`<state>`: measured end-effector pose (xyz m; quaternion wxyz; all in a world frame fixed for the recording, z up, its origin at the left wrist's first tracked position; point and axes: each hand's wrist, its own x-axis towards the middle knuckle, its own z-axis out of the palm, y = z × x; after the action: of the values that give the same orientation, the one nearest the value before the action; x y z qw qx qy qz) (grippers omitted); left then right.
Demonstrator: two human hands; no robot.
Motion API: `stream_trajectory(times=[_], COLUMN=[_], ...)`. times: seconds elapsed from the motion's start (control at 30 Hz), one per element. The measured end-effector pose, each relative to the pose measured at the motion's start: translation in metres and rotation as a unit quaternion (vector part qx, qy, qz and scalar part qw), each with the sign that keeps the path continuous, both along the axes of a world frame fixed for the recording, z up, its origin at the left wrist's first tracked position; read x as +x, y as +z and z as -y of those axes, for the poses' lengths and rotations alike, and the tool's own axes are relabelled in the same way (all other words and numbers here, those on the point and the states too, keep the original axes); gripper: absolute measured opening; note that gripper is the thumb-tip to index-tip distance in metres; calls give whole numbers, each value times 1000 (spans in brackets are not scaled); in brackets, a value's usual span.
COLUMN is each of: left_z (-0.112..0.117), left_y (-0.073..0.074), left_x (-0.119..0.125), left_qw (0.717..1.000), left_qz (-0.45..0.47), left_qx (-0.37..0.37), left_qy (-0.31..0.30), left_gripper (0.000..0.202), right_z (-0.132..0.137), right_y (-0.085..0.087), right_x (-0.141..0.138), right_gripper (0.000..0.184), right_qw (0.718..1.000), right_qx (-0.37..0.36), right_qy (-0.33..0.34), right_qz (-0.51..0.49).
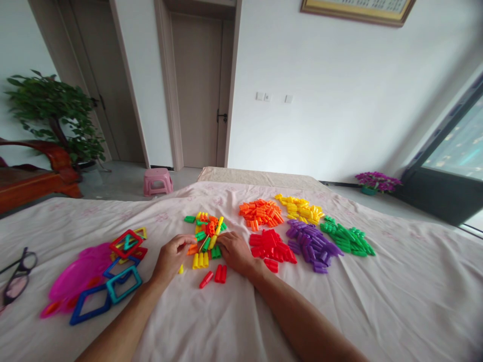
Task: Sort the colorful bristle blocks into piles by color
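The left hand (176, 250) and the right hand (234, 253) are positioned on opposite sides of a mixed cluster (202, 235) of small tubular plastic pieces in green, orange and yellow. The fingers of both hands are bent inward toward the cluster. Whether a piece is gripped by either hand cannot be told, as the fingertips are partly hidden. A long yellow piece (216, 233) is set at a slant across the cluster, its lower end located near the right hand.

A yellow block (200, 260) of parallel tubes is located at the near edge of the cluster. A small yellow tip (181, 269) is placed just beside the left hand. Nearer the wearer, a slim red piece (206, 279) and a red block (221, 274) are laid apart from the cluster.

To the right of the right hand, pieces are sorted by colour: an orange pile (260, 213), a yellow pile (302, 208), a red pile (271, 245), a purple pile (312, 245) and a green pile (347, 238). On the opposite side, square frames (128, 292) are partly overlapped with a magenta plastic item (71, 276). All are supported on a pale cloth (415, 281).
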<state>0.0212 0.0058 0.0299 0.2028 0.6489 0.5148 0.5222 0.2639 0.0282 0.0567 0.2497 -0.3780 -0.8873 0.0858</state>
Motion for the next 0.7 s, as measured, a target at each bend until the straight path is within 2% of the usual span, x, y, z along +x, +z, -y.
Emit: stream_trajectory(times=[0.43,0.7], left_z=[1,-2], left_y=[3,-2], left_x=[3,0], left_qw=[1000,1000], left_qz=[-20,-16], left_qx=[-1,-13], left_qy=[-7,-7], left_gripper=[19,21], right_z=[0,-1], right_y=[1,0], right_x=[-1,0], right_gripper=[27,27], right_qw=[1000,1000], right_qx=[2,5], right_qy=[-2,3], right_qz=[4,0])
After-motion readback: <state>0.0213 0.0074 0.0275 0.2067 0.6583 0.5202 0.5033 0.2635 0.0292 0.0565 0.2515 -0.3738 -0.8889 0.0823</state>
